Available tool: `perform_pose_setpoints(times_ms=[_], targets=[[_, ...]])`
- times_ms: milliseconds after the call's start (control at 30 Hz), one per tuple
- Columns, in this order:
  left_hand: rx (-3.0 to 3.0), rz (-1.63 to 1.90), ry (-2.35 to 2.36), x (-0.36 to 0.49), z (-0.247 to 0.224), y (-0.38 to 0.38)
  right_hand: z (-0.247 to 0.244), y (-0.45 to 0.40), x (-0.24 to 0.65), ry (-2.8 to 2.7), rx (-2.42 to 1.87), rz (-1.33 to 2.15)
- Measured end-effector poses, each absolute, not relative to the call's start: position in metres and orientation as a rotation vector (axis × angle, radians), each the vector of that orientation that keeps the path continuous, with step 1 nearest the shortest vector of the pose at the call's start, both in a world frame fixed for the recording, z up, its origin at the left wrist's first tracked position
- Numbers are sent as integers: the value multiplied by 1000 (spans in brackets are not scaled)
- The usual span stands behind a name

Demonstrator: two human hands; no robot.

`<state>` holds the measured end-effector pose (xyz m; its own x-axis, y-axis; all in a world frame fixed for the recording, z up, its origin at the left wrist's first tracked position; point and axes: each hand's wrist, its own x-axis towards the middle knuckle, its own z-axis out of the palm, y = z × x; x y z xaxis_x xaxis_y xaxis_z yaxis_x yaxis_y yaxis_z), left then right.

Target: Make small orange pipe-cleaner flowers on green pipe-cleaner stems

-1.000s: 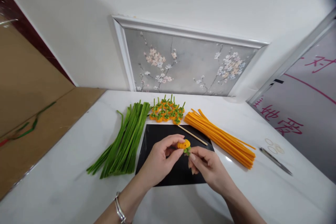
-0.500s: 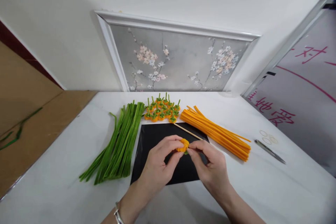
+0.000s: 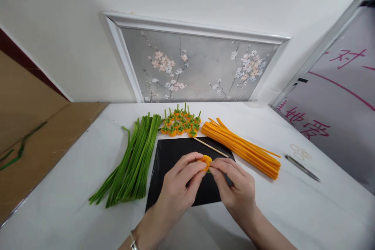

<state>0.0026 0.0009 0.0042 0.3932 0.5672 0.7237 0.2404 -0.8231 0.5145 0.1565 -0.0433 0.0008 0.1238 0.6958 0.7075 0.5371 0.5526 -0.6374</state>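
My left hand (image 3: 179, 183) is closed on a small ribbed orange pipe-cleaner ball (image 3: 207, 159), held between thumb and fingers above a black mat (image 3: 166, 152). From the other side, my right hand (image 3: 236, 184) pinches at the ball's edge. A bit of green shows just under it; the fingertips hide exactly what the right hand grips. Behind the hands, a thin wooden stick (image 3: 211, 147) lies across the mat's far edge. Several finished orange pieces with green tops and stems (image 3: 181, 121) stand grouped beyond the mat.
Green pipe cleaners (image 3: 133, 164) lie in a bundle left of the mat. To the right are orange pipe cleaners (image 3: 241, 146), tweezers (image 3: 303, 168) and pale rubber bands (image 3: 299, 156). Cardboard (image 3: 49, 136) borders the white table at left; a framed floral panel (image 3: 202, 66) is behind.
Both hands have shifted slightly right, still holding the orange ball. Its ribbed side has turned a little, and the near end of the wooden stick now shows clear of the right hand.
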Motion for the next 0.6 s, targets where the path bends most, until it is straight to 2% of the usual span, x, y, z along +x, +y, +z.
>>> perform_pose_setpoints(times_ms=[333,600], targets=[[2384,1420,695,2,2,-2,8,-46,160,-1469,-1219,512],[2339,1429,741,4,2,-4,11,-46,161,-1511,-1185,448]])
